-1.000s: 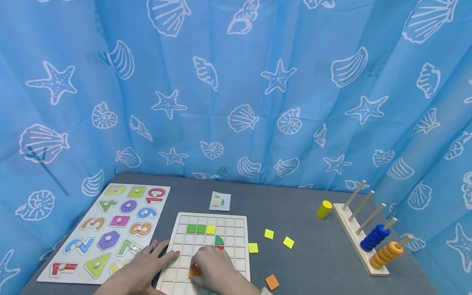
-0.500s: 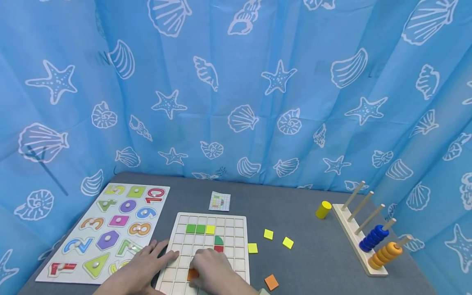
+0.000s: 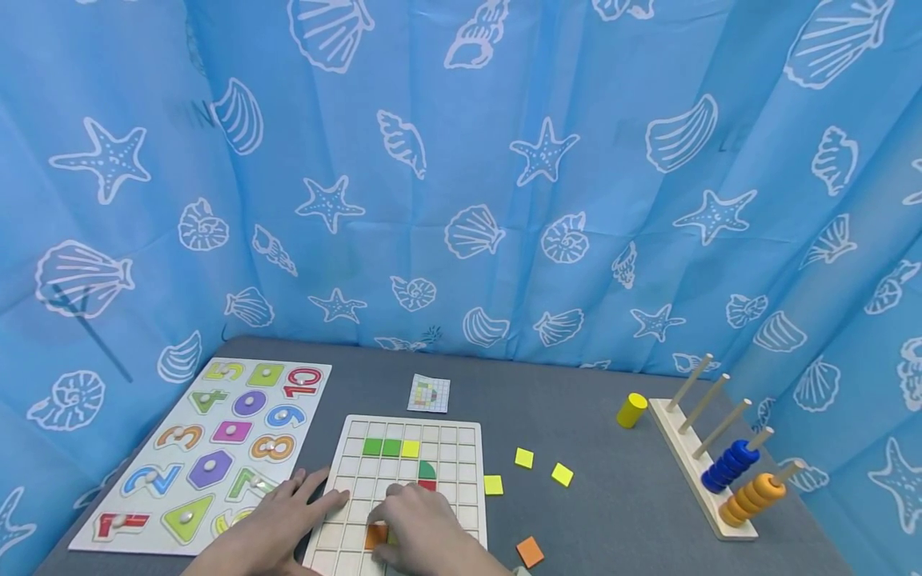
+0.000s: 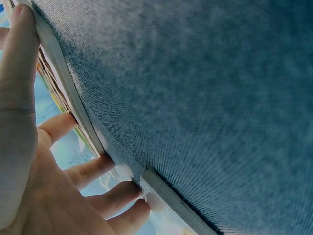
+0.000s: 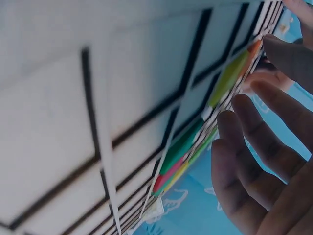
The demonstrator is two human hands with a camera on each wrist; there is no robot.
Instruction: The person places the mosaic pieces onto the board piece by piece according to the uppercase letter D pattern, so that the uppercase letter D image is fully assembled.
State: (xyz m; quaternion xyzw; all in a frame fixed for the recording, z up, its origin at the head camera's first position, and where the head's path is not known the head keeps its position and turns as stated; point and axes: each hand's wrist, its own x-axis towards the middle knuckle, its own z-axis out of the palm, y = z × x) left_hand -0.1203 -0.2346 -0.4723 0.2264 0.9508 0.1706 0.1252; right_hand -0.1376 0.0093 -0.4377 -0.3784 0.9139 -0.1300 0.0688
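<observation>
The board point(image 3: 358, 488) lies near. The left hand point(image 3: 277, 520), spread and gripping nothing, rests at its left edge. The right hand point(image 3: 421, 524), loosely bent, grips nothing, thumb at the orange tile point(image 3: 375, 538) lying in the board's near part.

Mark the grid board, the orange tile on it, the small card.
Grid board point(image 3: 467, 453): head view, bare cell in its right column.
Orange tile point(image 3: 375, 537): head view, exposed top face.
Small card point(image 3: 429, 394): head view, middle of the printed face.

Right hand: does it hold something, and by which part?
The right hand is at the orange tile on the grid board; whether it pinches or only touches it cannot be told.
</observation>
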